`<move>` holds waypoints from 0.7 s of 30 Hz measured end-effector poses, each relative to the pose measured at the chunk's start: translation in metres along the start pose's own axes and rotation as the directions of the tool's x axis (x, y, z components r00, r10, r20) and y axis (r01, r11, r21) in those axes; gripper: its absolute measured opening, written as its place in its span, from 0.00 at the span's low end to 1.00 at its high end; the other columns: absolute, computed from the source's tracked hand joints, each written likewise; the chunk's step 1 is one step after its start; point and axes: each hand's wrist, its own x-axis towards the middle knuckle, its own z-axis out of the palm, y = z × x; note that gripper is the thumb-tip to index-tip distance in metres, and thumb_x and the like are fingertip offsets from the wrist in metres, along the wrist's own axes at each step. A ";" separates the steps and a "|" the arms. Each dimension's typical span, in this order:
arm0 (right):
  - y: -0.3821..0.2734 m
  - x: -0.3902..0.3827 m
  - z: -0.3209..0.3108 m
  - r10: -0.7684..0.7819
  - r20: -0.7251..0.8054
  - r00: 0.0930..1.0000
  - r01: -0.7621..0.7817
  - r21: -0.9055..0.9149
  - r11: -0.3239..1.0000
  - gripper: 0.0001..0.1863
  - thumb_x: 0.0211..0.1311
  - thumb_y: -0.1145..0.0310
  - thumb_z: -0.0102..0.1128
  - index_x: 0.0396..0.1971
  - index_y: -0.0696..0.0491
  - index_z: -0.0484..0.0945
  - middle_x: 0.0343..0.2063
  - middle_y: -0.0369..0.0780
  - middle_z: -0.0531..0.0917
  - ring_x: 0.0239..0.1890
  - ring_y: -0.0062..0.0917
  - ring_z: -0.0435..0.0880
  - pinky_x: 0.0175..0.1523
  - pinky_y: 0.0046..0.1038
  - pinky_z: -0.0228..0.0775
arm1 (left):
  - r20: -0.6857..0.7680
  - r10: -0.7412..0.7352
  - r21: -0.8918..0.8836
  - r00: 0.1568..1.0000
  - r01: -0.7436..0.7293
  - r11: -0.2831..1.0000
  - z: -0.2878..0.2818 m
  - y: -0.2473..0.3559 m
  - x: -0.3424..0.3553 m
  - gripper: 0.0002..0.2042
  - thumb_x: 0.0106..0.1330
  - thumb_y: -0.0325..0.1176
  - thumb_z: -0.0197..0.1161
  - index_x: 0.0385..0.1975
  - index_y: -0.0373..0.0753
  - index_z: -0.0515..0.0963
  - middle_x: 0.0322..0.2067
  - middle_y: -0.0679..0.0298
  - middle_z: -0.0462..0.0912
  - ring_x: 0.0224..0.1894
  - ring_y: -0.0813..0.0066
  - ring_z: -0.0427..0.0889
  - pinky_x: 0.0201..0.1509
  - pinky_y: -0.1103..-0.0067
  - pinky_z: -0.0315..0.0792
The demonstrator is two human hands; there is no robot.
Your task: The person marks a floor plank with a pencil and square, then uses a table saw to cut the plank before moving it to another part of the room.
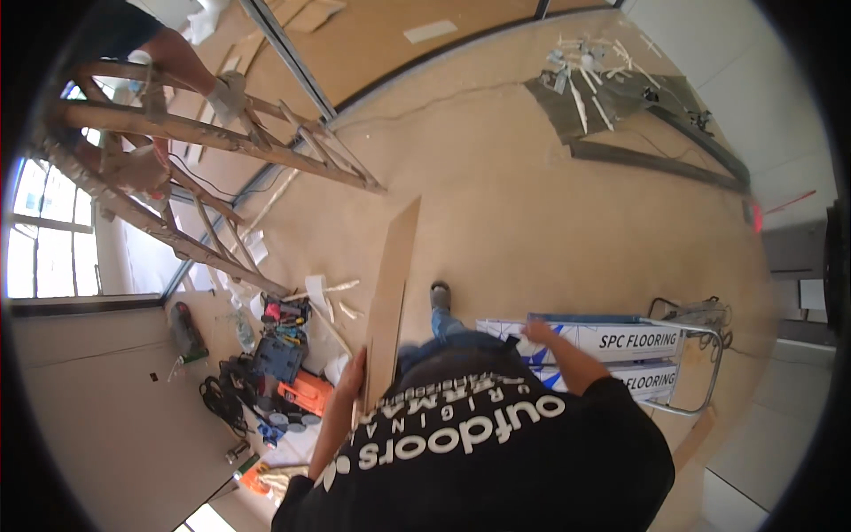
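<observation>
My left hand [354,374] is closed around the edge of a long, narrow tan board [392,275], held upright along my left side. Its far end tapers to a slanted corner in front of me. My right hand [535,332] is on my other side, above the near end of the long white-and-blue boxes [612,340]. Its fingers look curled, but they are small and blurred, and what they hold, if anything, is not clear. Below, my shoe [441,296] rests on the tan floor.
At left, a co-worker's leg [191,66] is on a wooden stepladder [213,133]. Tools and an orange case [306,393] lie by my left. A metal-framed cart [716,363] carries the boxes. Scraps [589,75] lie on a dark sheet, far right, beside dark strips [647,166].
</observation>
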 end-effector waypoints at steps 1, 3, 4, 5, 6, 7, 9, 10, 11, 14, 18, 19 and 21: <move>-0.015 0.035 -0.061 -0.123 -0.233 0.965 0.133 0.029 0.991 0.21 0.64 0.53 0.47 0.30 0.54 0.82 0.29 0.47 0.84 0.33 0.40 0.83 0.40 0.44 0.73 | 0.021 -0.102 -0.099 0.995 0.103 0.990 -0.016 0.012 0.021 0.34 0.71 0.60 0.43 0.53 0.32 0.76 0.46 0.57 0.81 0.47 0.69 0.77 0.53 0.74 0.70; -0.035 0.084 -0.184 0.194 -0.314 0.929 0.003 0.532 0.846 0.20 0.65 0.54 0.50 0.28 0.57 0.80 0.24 0.45 0.83 0.27 0.33 0.83 0.36 0.36 0.74 | -0.060 -0.091 -0.117 0.994 0.083 0.990 -0.021 0.048 0.052 0.34 0.70 0.61 0.44 0.53 0.31 0.76 0.46 0.56 0.81 0.47 0.67 0.78 0.52 0.73 0.71; -0.027 0.097 -0.239 0.249 -0.350 0.903 -0.015 0.553 0.833 0.20 0.65 0.54 0.50 0.29 0.57 0.80 0.24 0.44 0.83 0.27 0.31 0.83 0.35 0.34 0.74 | -0.058 -0.139 -0.079 0.989 0.134 0.988 -0.009 0.093 0.059 0.35 0.70 0.62 0.43 0.52 0.31 0.76 0.46 0.55 0.81 0.47 0.66 0.79 0.53 0.73 0.71; -0.019 0.107 -0.283 0.297 -0.390 0.872 -0.027 0.566 0.824 0.20 0.66 0.55 0.50 0.30 0.57 0.80 0.24 0.43 0.83 0.27 0.30 0.83 0.34 0.32 0.74 | -0.058 -0.180 -0.045 0.982 0.178 0.983 0.000 0.130 0.069 0.36 0.70 0.62 0.43 0.52 0.30 0.77 0.46 0.54 0.81 0.47 0.65 0.79 0.54 0.73 0.70; -0.009 0.121 -0.317 0.297 -0.393 0.870 -0.035 0.552 0.833 0.20 0.66 0.55 0.50 0.30 0.57 0.80 0.24 0.43 0.83 0.27 0.30 0.83 0.34 0.32 0.74 | -0.037 -0.237 -0.036 0.971 0.236 0.971 -0.003 0.149 0.100 0.37 0.69 0.64 0.42 0.51 0.30 0.78 0.46 0.52 0.81 0.48 0.64 0.79 0.55 0.73 0.70; -0.002 0.136 -0.349 0.369 -0.427 0.826 0.015 0.670 0.742 0.18 0.65 0.56 0.51 0.32 0.58 0.80 0.25 0.42 0.83 0.27 0.28 0.83 0.33 0.30 0.74 | -0.029 -0.236 -0.050 0.971 0.235 0.971 -0.003 0.161 0.120 0.37 0.69 0.64 0.42 0.51 0.30 0.78 0.46 0.52 0.81 0.48 0.64 0.79 0.55 0.73 0.70; 0.026 0.176 -0.419 0.431 -0.481 0.764 0.099 0.746 0.658 0.17 0.65 0.58 0.52 0.35 0.58 0.80 0.26 0.40 0.83 0.27 0.26 0.83 0.33 0.29 0.74 | -0.078 -0.121 0.061 0.990 0.126 0.990 -0.001 0.200 0.171 0.39 0.68 0.66 0.41 0.50 0.30 0.78 0.47 0.51 0.81 0.50 0.63 0.78 0.56 0.71 0.69; 0.033 0.193 -0.439 0.454 -0.418 0.786 0.078 0.797 0.599 0.15 0.65 0.60 0.53 0.37 0.57 0.80 0.28 0.38 0.83 0.27 0.24 0.83 0.33 0.27 0.74 | -0.064 -0.139 -0.002 0.988 0.139 0.990 -0.001 0.224 0.196 0.39 0.68 0.66 0.42 0.52 0.30 0.77 0.47 0.51 0.81 0.51 0.63 0.77 0.56 0.71 0.69; 0.042 0.205 -0.440 0.489 -0.321 0.811 0.026 0.855 0.517 0.14 0.65 0.61 0.53 0.40 0.57 0.80 0.29 0.37 0.83 0.28 0.22 0.83 0.33 0.26 0.74 | -0.058 -0.158 0.000 0.986 0.158 0.987 0.005 0.253 0.207 0.39 0.68 0.66 0.42 0.52 0.30 0.77 0.47 0.51 0.81 0.51 0.63 0.77 0.56 0.71 0.69; 0.134 0.240 -0.438 0.012 -0.479 0.878 -0.060 -0.085 0.995 0.06 0.52 0.69 0.59 0.27 0.55 0.77 0.26 0.43 0.81 0.32 0.37 0.81 0.37 0.36 0.74 | 0.091 -0.172 -0.234 0.981 0.189 0.954 0.001 0.323 0.316 0.38 0.67 0.66 0.45 0.52 0.31 0.76 0.45 0.54 0.81 0.48 0.66 0.77 0.53 0.72 0.71; 0.145 0.257 -0.412 0.474 0.039 0.880 -0.384 0.647 0.659 0.04 0.51 0.67 0.60 0.25 0.50 0.77 0.30 0.44 0.81 0.37 0.38 0.81 0.40 0.39 0.73 | 0.066 -0.309 -0.163 0.949 0.316 0.935 0.005 0.492 0.344 0.34 0.66 0.66 0.47 0.44 0.36 0.80 0.32 0.61 0.81 0.32 0.71 0.77 0.40 0.73 0.73; 0.154 0.257 -0.407 0.436 -0.110 0.893 -0.234 0.714 0.660 0.07 0.54 0.65 0.59 0.31 0.51 0.78 0.30 0.43 0.82 0.36 0.38 0.81 0.42 0.35 0.74 | 0.016 -0.283 -0.206 0.959 0.280 0.937 0.016 0.531 0.351 0.30 0.66 0.67 0.47 0.35 0.42 0.77 0.23 0.67 0.73 0.22 0.73 0.70 0.28 0.75 0.66; 0.239 0.237 -0.379 0.108 -0.462 0.880 -0.044 0.147 0.988 0.07 0.58 0.65 0.57 0.34 0.50 0.78 0.27 0.42 0.81 0.29 0.37 0.81 0.36 0.33 0.76 | 0.063 -0.225 -0.242 0.972 0.234 0.942 0.049 0.594 0.399 0.27 0.65 0.67 0.48 0.25 0.48 0.73 0.13 0.72 0.65 0.13 0.76 0.63 0.16 0.77 0.60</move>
